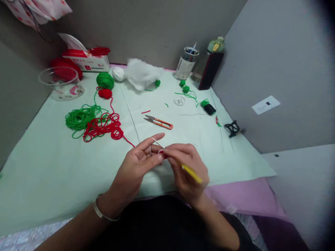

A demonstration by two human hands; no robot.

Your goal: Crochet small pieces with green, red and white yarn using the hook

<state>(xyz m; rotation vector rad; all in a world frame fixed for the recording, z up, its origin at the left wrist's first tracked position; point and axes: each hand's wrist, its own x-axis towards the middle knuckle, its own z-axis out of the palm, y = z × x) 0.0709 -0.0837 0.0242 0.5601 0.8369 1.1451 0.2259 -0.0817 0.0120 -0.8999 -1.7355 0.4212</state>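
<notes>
My left hand (141, 158) pinches a small red and white crochet piece (161, 152) between thumb and fingers. White yarn (157, 142) runs over its raised index finger. My right hand (187, 167) is closed around a crochet hook with a yellow handle (192, 173), its tip at the crochet piece, mostly covered by fingers. Beyond the hands lie orange thread snips (163, 123). Loose red yarn (104, 127) trails from a pile on the left toward my left hand, beside loose green yarn (80, 118).
At the back stand a tissue box (87, 62), a clear plastic tub (61, 85), white stuffing (142, 73), a pen cup (186, 64), a bottle (202, 64) and a phone (210, 71). Small green pieces (185, 89) and a black stand (233, 129) lie rightward. Partitions enclose the table.
</notes>
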